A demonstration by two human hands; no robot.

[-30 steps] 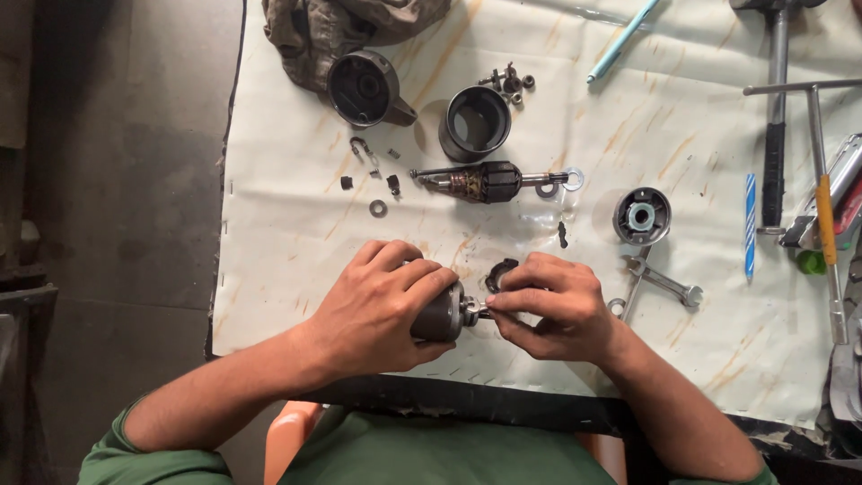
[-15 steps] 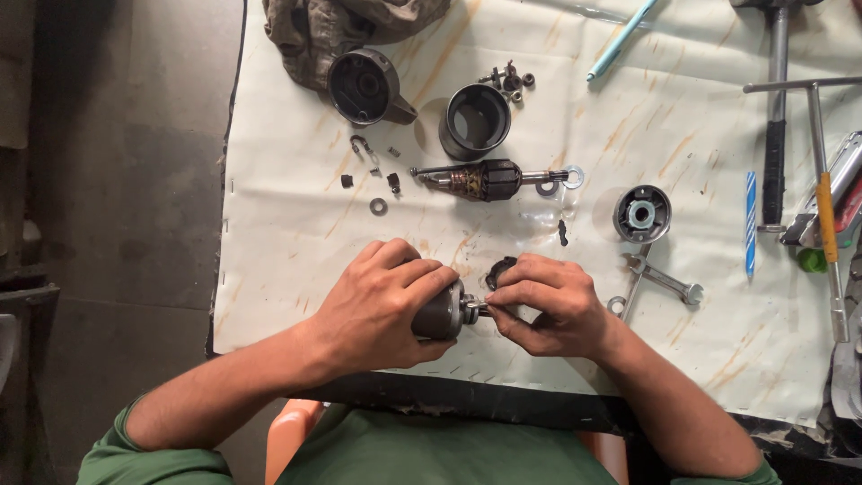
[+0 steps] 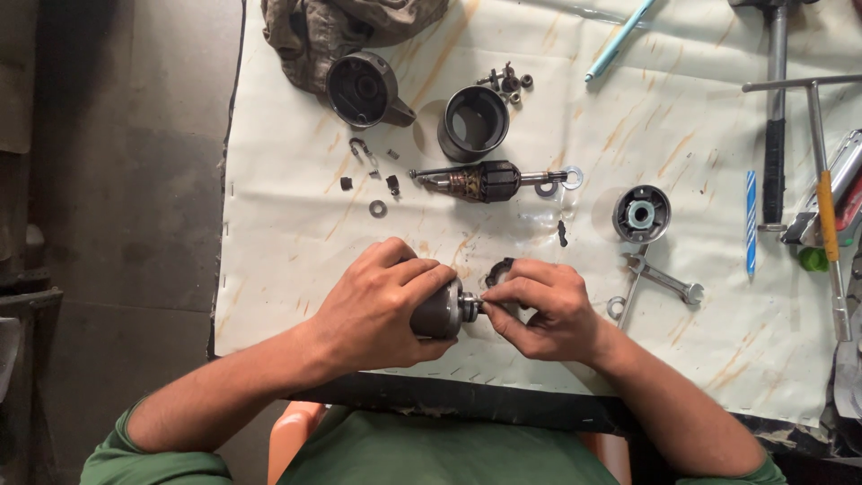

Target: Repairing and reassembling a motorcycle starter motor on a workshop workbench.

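My left hand (image 3: 382,301) wraps around a small grey metal cylinder (image 3: 438,313), a motor-like part with a short shaft sticking out to the right. My right hand (image 3: 543,305) pinches the tip of that shaft (image 3: 473,305) between thumb and fingers. A dark ring-shaped piece (image 3: 498,267) lies on the sheet just behind my right knuckles. Both hands rest near the front edge of a white stained sheet (image 3: 296,260) covering the bench.
Farther back lie a wound armature (image 3: 485,181), a black cylindrical housing (image 3: 473,121), a grey end cap (image 3: 364,88) and an olive rag (image 3: 314,27). To the right are a round end plate (image 3: 641,214), a spanner (image 3: 664,280), a hammer (image 3: 774,135), a T-handle wrench (image 3: 822,180), washers and screws.
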